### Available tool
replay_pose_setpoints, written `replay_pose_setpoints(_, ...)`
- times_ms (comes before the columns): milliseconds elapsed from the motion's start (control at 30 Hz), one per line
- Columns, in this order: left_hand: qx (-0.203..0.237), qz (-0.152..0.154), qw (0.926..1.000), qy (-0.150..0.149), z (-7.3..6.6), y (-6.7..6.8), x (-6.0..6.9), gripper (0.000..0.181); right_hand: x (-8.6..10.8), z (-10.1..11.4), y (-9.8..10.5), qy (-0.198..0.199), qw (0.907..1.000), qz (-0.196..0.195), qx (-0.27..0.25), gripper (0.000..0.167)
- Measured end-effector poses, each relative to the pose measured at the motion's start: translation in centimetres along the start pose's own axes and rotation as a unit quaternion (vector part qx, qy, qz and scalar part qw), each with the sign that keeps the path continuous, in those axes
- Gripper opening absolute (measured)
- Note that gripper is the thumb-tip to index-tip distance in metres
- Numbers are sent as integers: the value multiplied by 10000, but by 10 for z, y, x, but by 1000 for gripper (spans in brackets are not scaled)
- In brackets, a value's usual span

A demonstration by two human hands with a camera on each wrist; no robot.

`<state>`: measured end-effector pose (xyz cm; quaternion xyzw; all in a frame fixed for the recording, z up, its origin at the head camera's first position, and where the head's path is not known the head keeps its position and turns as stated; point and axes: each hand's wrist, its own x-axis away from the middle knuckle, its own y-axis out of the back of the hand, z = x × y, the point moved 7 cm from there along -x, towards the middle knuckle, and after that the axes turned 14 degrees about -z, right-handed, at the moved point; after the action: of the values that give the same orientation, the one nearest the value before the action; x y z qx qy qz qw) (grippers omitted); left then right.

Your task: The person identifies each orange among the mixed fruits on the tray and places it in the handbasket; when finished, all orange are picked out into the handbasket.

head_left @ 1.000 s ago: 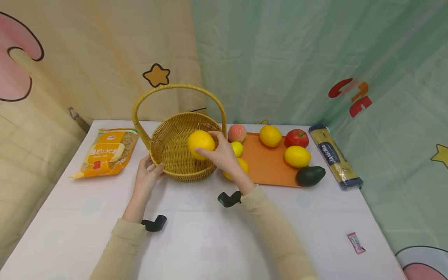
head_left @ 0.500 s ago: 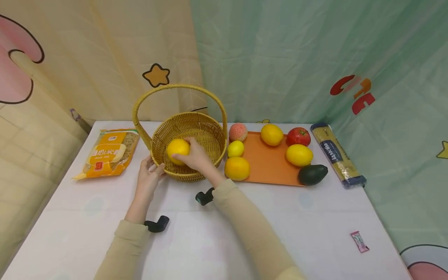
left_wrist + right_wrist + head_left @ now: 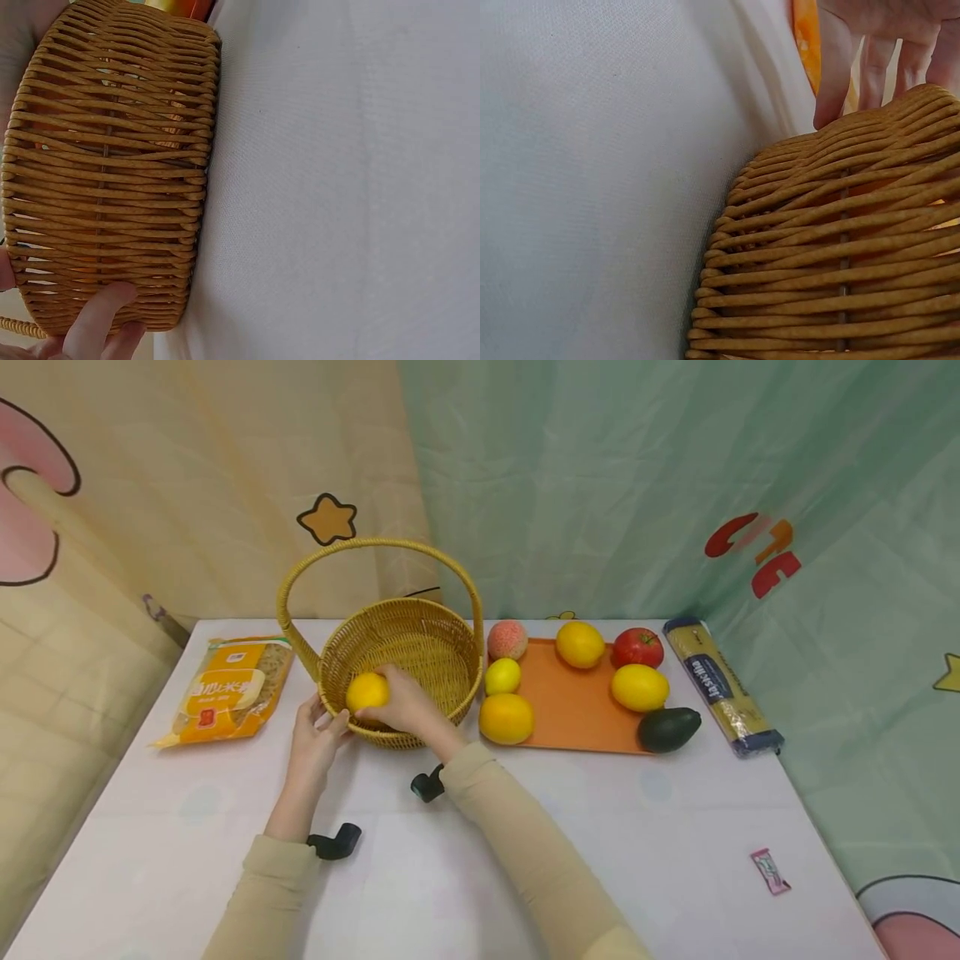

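In the head view, a wicker basket point(image 3: 438, 672) with a tall arched handle stands at the left back of the table. My left hand point(image 3: 311, 747) grips its near-left rim; in the left wrist view, its fingers point(image 3: 97, 319) lie against the woven wall. My right hand point(image 3: 408, 702) reaches over the near rim and holds a round yellow-orange fruit point(image 3: 367, 692) low inside, at the basket's left. Its thumb and fingers stay around the fruit. The right wrist view is mostly the basket's outer wall point(image 3: 832, 262), which hides the fruit.
Right of the basket lies an orange tray point(image 3: 577, 710). Around its edges are a peach point(image 3: 507, 639), a lime-yellow fruit point(image 3: 502, 677), several yellow fruits, a red tomato-like fruit point(image 3: 637, 647) and an avocado point(image 3: 669, 729). A pasta pack point(image 3: 720, 685), an orange food bag point(image 3: 232, 689) and a candy point(image 3: 770, 871) flank them.
My right hand has carried the yellow-orange fruit leftward from above the basket's right side and down to its left inside. The left hand keeps its grip on the rim.
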<state>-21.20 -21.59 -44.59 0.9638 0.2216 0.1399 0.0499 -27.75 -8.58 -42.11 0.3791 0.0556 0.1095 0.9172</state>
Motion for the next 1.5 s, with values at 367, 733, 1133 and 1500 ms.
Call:
replay_pose_setpoints(367, 72, -13, 9999, 78, 1, 1, -1, 71, 3, 0, 12, -110, 9997, -21, 210, 80)
replay_pose_setpoints(733, 26, -41, 10000, 59, 3, -1, -2, 71, 12, -10, 62, 226, 9967, -678, -382, 52)
replay_pose_setpoints(1133, -6, -41, 10000, -22, 3, -1, -2, 70, 40, -61, 135, 86, 9762, -1303, -1731, 35)
replay_pose_setpoints(1500, -12, -51, 10000, 27, 5, -1, -2, 70, 62, -110, 162, 30, 9775, -1395, -1582, 36)
